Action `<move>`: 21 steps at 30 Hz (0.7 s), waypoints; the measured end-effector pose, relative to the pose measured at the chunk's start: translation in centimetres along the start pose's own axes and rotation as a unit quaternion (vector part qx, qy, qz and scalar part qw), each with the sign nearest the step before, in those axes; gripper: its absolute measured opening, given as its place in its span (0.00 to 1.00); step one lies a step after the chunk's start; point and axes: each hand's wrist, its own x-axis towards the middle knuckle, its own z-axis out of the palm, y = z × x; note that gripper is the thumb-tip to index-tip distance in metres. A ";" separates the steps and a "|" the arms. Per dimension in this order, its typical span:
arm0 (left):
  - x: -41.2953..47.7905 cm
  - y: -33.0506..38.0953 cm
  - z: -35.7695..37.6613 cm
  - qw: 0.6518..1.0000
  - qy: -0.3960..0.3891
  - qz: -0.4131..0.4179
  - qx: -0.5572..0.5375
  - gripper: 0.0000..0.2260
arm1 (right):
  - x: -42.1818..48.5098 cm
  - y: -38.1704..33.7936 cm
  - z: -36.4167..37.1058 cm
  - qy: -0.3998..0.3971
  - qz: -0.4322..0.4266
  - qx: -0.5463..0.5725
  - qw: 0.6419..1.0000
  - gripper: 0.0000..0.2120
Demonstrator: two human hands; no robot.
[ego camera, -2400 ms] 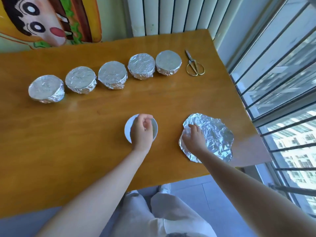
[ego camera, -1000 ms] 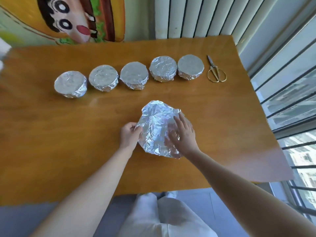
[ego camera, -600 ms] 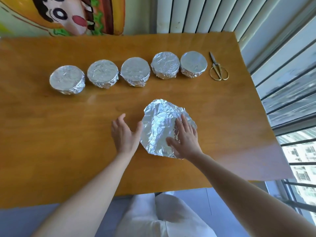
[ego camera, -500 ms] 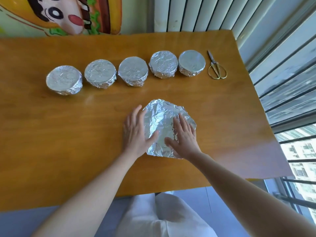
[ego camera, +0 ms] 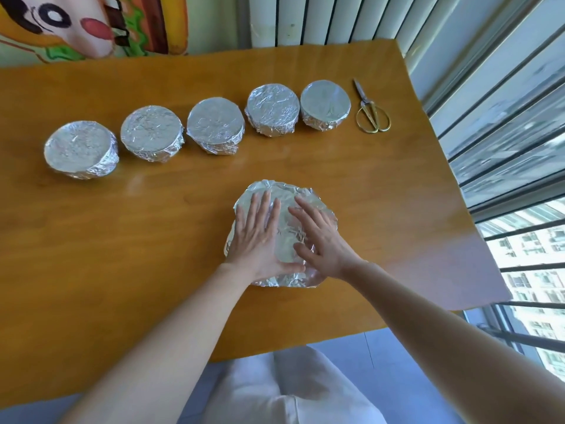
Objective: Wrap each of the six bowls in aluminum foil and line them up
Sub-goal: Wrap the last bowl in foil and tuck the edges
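You are pressing your left hand and right hand flat, fingers straight and slightly spread, on a crumpled foil sheet lying nearer you than the scissors; it is hiding whatever sits beneath. Five foil-wrapped bowls are standing in a row leftward from the scissors. The table is ending just right of the scissors.

Home room — radiator, cartoon mural, barred window over apartment blocks
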 end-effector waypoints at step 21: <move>-0.1 0.2 1.1 1.000 0.013 -0.020 0.020 0.64 | 1.7 0.4 0.6 0.037 0.063 -0.035 0.997 0.35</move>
